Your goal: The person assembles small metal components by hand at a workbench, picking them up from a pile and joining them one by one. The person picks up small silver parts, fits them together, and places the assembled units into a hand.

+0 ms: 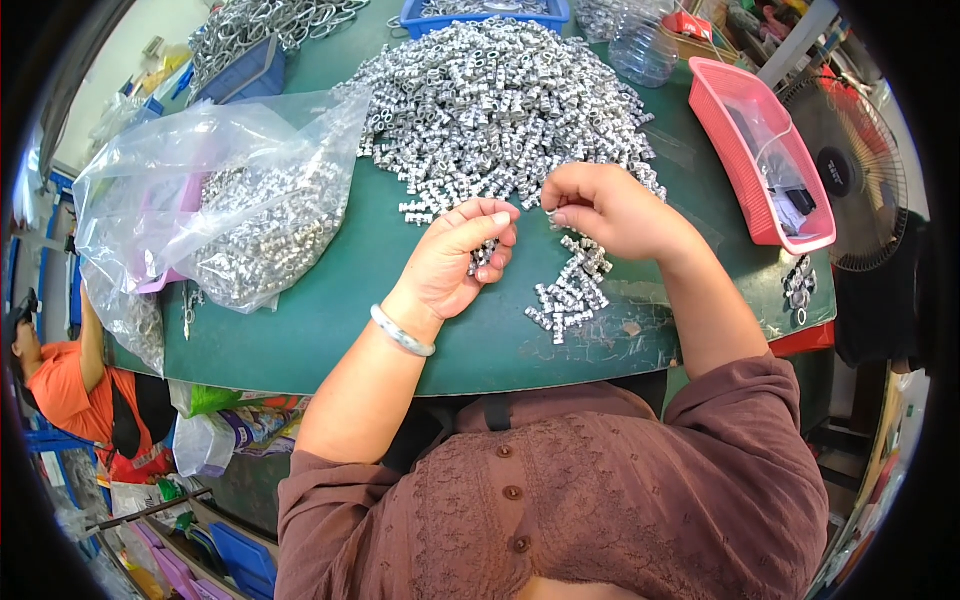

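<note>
My left hand [447, 262], with a pale bangle [402, 331] at its wrist, is curled around several small silvery metal pieces [483, 256]. My right hand [622, 212] is beside it, thumb and forefinger pinched on a small metal piece [551, 213] whose exact kind is too small to make out. Beyond both hands rises a large heap of small ribbed metal pieces [500, 105]. A smaller cluster of the same pieces [573, 292] lies on the green table [440, 365], below my right hand.
A clear plastic bag of metal pieces [275, 225] lies to the left. Blue trays [245, 75] with metal rings stand farther back. On the right are a pink basket [715, 130], a fan [845, 170] and a few loose parts [799, 285]. Another person [70, 390] is at far left.
</note>
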{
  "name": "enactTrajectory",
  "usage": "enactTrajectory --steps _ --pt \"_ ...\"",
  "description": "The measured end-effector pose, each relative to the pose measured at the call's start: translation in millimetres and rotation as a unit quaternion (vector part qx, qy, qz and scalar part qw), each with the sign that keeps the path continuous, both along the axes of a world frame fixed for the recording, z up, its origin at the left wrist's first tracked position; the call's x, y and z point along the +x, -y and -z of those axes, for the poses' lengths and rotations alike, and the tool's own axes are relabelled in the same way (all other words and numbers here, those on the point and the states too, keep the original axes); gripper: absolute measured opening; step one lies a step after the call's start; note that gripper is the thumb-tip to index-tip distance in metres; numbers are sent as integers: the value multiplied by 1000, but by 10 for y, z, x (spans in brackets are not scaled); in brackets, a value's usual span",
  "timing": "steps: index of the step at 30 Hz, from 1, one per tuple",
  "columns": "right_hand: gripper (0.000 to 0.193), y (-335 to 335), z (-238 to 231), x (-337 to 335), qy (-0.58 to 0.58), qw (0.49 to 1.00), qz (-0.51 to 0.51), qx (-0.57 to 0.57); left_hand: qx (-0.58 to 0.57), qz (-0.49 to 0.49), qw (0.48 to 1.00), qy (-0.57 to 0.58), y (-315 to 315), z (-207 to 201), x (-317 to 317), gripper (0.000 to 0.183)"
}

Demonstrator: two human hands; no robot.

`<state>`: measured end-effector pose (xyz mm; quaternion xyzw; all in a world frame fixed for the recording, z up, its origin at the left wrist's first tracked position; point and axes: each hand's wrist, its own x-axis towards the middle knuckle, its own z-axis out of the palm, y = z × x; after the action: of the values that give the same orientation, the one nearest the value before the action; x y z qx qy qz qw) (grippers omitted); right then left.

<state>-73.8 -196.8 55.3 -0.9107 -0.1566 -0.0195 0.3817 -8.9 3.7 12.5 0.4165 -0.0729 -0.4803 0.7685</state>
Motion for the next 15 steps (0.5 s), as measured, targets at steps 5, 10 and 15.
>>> enactTrajectory --steps 5,10,15 --pt "6 -21 38 25 -137 953 35 269 25 42 999 17 16 -36 -41 20" --pt "9 -59 79 21 -133 924 2 359 31 70 997 -10 29 -81 -68 20" --pt "13 -67 68 24 -124 932 -14 341 35 -28 998 54 34 -21 -67 9"
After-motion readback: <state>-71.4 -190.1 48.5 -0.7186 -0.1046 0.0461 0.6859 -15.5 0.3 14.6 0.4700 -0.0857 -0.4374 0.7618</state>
